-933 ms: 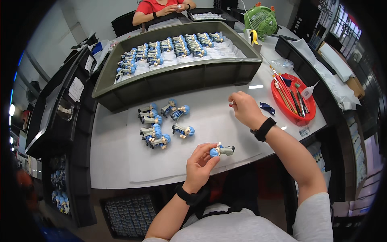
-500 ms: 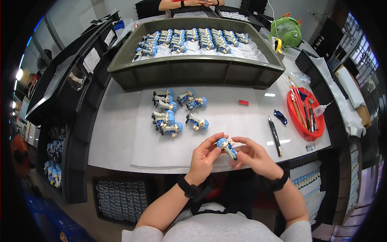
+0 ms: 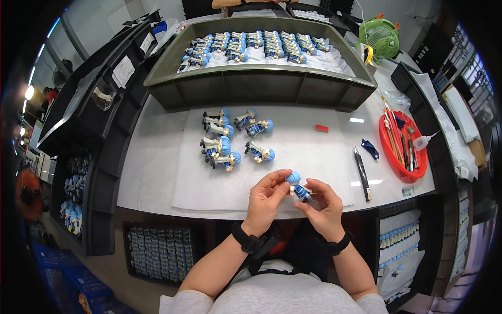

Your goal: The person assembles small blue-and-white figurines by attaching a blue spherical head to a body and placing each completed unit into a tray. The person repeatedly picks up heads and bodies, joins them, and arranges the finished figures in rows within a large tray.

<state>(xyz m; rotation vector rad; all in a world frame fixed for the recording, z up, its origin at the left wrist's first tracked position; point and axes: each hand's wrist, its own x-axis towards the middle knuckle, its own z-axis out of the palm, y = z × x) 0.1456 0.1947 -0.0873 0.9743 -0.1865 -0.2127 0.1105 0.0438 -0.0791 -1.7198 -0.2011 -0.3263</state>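
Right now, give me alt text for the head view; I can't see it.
Left hand holding a blue-haired figurine above a white table, right hand at its lower end. Similar figurines lie left; a pen-shaped tool and red basket of brushes sit right; a large tray of figurines stands behind.

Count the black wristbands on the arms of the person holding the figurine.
2: the left wristband, just below the left hand, and the right wristband, just below the right hand. Neither is hidden.

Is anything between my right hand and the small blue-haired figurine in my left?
Nothing visible: your right hand is close beside the small blue-haired figurine your left hand holds, though contact is unclear.
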